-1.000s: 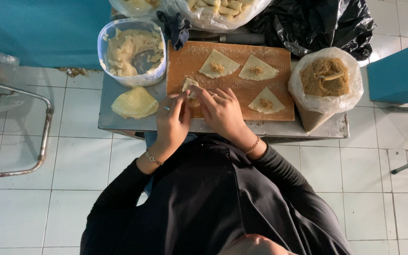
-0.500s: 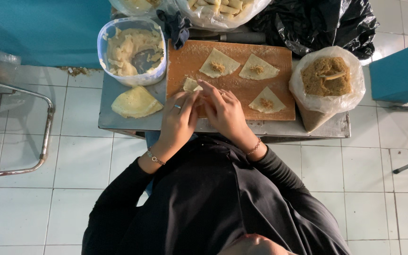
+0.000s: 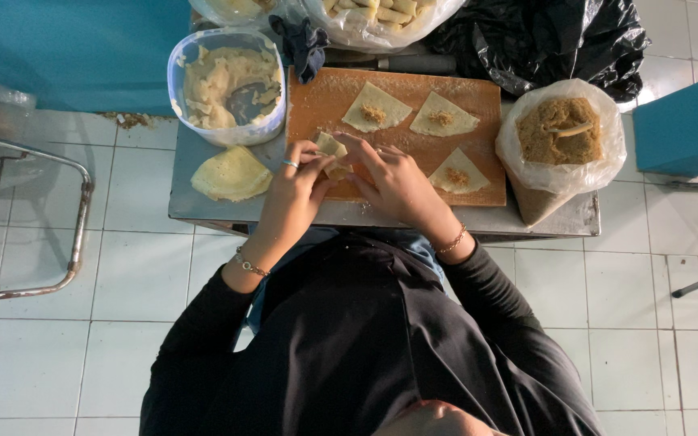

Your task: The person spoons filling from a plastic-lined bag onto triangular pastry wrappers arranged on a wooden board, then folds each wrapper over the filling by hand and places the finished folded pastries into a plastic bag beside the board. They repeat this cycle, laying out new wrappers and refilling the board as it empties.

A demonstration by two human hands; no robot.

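Hands [image 3: 349,182] shifted; wrappers [image 3: 438,121] beside.

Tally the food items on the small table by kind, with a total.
Filled triangle wrappers on the board: 3
Wrapper being folded in both hands: 1
Stack of plain wrappers: 1
Tub of paste: 1
Bag of brown filling: 1
Total: 7

Clear filling bag [image 3: 560,137] right; black bag [image 3: 551,40] behind.

One head view looks straight down from close above onto a wooden board [image 3: 414,137] on a small metal table [image 3: 203,202].
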